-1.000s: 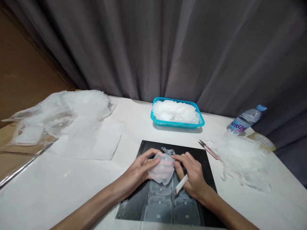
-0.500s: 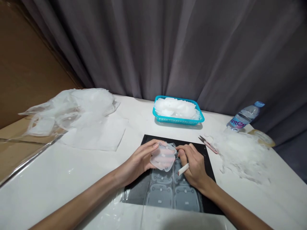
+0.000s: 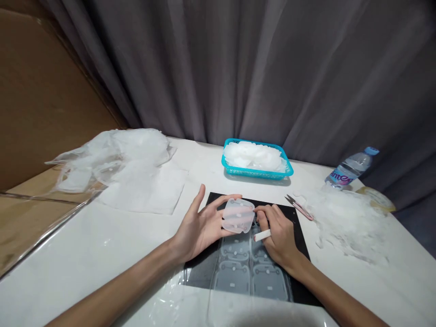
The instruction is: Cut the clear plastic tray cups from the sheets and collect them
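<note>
A frosted, translucent plastic piece (image 3: 238, 216) with wavy edges and small pale marks lies across the fingers of my left hand (image 3: 200, 227). That palm faces up, with the thumb lifted clear; the fingers support the piece from behind. At its right edge is my right hand (image 3: 277, 234), fingers curled with the index fingertip close to the rim. A white tube-like wrap or stick (image 3: 262, 235) with a reddish end shows at this hand; which it is I cannot tell. Under both hands, clear plastic sheeting with moulded square shapes (image 3: 232, 278) covers part of a black board (image 3: 299, 290).
A blue basket (image 3: 259, 173) full of white pieces stands at the back. Small snips (image 3: 299, 208) lie right of the board, beside a heap of whitish scraps (image 3: 350, 225), a water bottle (image 3: 352, 168) and a tape roll (image 3: 376, 200). White sheets (image 3: 146, 188) are piled left, near cardboard (image 3: 41, 91).
My left thumb has lifted off the plastic piece and the left hand has opened flatter. The piece has turned slightly. My right hand stays close to its edge.
</note>
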Tool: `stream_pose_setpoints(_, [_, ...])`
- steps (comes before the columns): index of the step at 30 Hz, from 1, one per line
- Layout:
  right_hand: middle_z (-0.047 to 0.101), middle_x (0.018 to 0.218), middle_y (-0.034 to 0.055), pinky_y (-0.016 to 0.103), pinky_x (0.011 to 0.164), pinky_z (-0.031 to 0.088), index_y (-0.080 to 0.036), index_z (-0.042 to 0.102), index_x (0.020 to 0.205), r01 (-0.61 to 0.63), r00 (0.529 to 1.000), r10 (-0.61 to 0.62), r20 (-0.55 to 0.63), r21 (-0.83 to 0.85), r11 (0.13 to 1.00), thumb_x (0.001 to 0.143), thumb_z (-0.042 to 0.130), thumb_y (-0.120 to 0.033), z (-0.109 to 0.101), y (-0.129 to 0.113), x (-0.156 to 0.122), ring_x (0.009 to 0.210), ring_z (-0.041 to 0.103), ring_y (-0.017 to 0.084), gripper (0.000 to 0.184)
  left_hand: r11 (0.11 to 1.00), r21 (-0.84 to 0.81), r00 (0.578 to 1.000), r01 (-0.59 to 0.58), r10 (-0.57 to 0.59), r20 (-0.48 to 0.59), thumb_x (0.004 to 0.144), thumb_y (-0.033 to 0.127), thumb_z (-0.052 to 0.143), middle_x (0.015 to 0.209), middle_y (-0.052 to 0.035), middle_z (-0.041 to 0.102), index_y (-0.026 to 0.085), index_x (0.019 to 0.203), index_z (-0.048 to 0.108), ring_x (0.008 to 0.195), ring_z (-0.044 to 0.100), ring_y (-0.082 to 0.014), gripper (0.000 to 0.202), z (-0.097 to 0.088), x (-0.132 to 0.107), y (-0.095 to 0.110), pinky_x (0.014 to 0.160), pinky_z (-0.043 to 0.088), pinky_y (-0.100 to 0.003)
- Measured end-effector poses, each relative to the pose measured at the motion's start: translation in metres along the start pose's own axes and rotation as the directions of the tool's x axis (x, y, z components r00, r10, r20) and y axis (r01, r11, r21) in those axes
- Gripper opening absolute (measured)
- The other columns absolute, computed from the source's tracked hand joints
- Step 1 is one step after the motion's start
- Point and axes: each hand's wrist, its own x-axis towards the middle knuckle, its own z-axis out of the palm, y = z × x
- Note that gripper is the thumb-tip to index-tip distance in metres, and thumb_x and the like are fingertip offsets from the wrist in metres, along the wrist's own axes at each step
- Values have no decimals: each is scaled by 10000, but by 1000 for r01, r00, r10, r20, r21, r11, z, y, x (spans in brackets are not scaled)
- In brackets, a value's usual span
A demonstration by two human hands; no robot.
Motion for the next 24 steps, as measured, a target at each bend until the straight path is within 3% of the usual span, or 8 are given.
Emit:
stream_pose_setpoints(6, [701, 821, 42, 304, 663, 442, -175, 654, 1008, -1, 1000, 1, -6, 12, 1000, 1110, 396, -223, 2, 0, 2, 726, 611, 178, 282, 1000, -24, 1000, -15, 15, 7, 976, 785, 376, 1388, -281, 644, 64, 1529, 419, 1330, 601, -428, 910, 3, 0, 10, 1126, 424, -570])
stream_pose_setpoints(13, [693, 816, 39, 324, 639, 405, -189, 644, 974, 31, 999, -31, -10, -48, 998, 1118, 381, -252, 7, -1, 1, 723, 590, 189, 307, 999, 4, 999, -41, 41, -34, 994, 747, 382, 1412, -305, 623, 55, 1554, 379, 1333, 600, -448, 890, 6, -2, 21, 1101, 446, -599])
stream_pose_setpoints(16, [676, 777, 32, 334, 621, 387, -206, 631, 929, 38, 999, -38, -4, -71, 997, 1123, 365, -273, 11, -2, 2, 713, 578, 198, 336, 994, 86, 994, -61, 68, -84, 1001, 708, 428, 1434, -295, 613, 82, 1558, 372, 1322, 615, -434, 840, 6, -2, 28, 1116, 439, -603])
stream_pose_setpoints(18, [679, 769, 29, 341, 613, 380, -216, 617, 908, 41, 999, -41, 1, -81, 996, 1126, 353, -283, 14, -3, 3, 717, 576, 206, 349, 966, 237, 976, -99, 141, -167, 1013, 635, 484, 1474, -258, 594, 140, 1558, 371, 1344, 605, -397, 745, 3, 5, 42, 1144, 431, -581])
stream_pose_setpoints(20, [681, 765, 25, 346, 607, 373, -224, 598, 884, 43, 999, -42, 9, -95, 995, 1126, 347, -287, 17, -3, 4, 716, 573, 211, 354, 867, 471, 926, -165, 300, -228, 1006, 584, 544, 1556, -189, 535, 237, 1560, 363, 1414, 548, -346, 678, -1, 21, 64, 1188, 405, -539])
stream_pose_setpoints(21, [676, 757, 24, 349, 603, 369, -227, 586, 867, 44, 999, -43, 10, -103, 994, 1126, 343, -289, 18, -3, 4, 712, 571, 213, 360, 764, 608, 880, -218, 423, -216, 991, 588, 572, 1604, -149, 487, 294, 1560, 347, 1454, 505, -325, 679, -2, 33, 77, 1208, 387, -523])
stream_pose_setpoints(22, [671, 749, 22, 351, 602, 367, -229, 576, 853, 44, 999, -43, 12, -113, 993, 1127, 339, -292, 19, -2, 4, 710, 569, 214, 367, 639, 733, 849, -233, 501, -167, 979, 591, 593, 1662, -118, 406, 344, 1582, 283, 1502, 441, -314, 721, -3, 48, 90, 1230, 353, -524])
stream_pose_setpoints(24, [662, 736, 21, 353, 604, 364, -232, 559, 832, 44, 999, -42, 15, -134, 990, 1129, 329, -297, 20, -2, 5, 705, 569, 215, 381, 316, 930, 807, -190, 589, -35, 996, 640, 508, 1702, -178, 296, 281, 1626, 151, 1556, 339, -343, 808, -1, 82, 110, 1238, 309, -563])
